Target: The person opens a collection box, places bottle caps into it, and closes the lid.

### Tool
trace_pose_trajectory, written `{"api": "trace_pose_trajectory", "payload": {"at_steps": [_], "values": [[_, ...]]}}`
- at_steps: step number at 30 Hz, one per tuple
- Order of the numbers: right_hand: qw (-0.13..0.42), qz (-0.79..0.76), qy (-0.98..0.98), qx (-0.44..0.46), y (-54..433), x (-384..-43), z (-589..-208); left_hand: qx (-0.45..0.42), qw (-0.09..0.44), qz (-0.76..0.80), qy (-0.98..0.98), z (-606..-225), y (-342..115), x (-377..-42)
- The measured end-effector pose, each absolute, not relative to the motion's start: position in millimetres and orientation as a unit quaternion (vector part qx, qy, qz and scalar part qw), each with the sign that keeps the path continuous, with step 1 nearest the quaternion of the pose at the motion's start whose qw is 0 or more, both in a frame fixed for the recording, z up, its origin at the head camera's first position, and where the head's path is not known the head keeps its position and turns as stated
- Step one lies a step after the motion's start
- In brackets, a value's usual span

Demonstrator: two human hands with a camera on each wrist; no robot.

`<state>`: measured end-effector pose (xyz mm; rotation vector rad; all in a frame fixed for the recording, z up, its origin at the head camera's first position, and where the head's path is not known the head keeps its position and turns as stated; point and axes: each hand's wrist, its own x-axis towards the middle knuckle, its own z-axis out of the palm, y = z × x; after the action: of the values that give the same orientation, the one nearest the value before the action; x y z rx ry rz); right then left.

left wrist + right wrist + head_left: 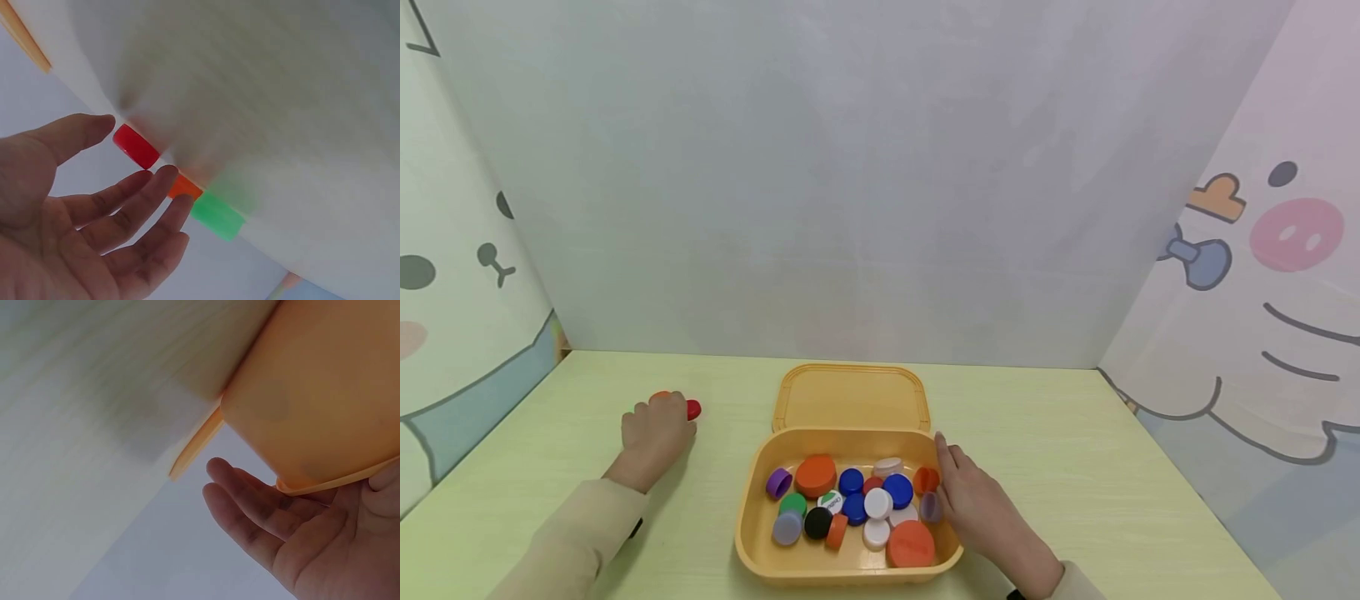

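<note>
At the left of the table, my left hand (pixel 655 437) reaches over a short row of caps. The left wrist view has a red cap (pixel 135 146) between its thumb and loosely bent fingers, the thumb tip at the cap's edge. Past the fingertips sit an orange cap (pixel 185 187) and a green cap (pixel 219 217), side by side. My right hand (pixel 981 508) rests at the right rim of a yellow-orange plastic box (pixel 752 554), its fingers extended along the outside. Bottle caps in several colours lie loose inside the box, among them a black cap (pixel 818 522).
Behind the box lies its matching lid (pixel 850 396), flat on the pale yellow table (pixel 1037 433). A grey-white backdrop (pixel 865 183) rises at the table's far edge. Cartoon-printed cloth (pixel 1285 333) hangs along both sides.
</note>
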<state>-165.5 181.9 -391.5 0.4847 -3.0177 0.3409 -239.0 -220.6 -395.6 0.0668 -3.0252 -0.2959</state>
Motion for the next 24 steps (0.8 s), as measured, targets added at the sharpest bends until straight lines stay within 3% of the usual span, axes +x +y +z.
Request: {"api": "trace_pose_trajectory", "payload": {"at_steps": [11,24], "values": [[0.068,0.064,-0.981,0.167,181,-166,-391,0.025,0.054,-0.105,-0.993,-399,-223,-246],[0.068,0.049,-0.983,0.163,179,-165,-390,0.023,0.048,-0.100,-0.994,-400,-222,-250]]}}
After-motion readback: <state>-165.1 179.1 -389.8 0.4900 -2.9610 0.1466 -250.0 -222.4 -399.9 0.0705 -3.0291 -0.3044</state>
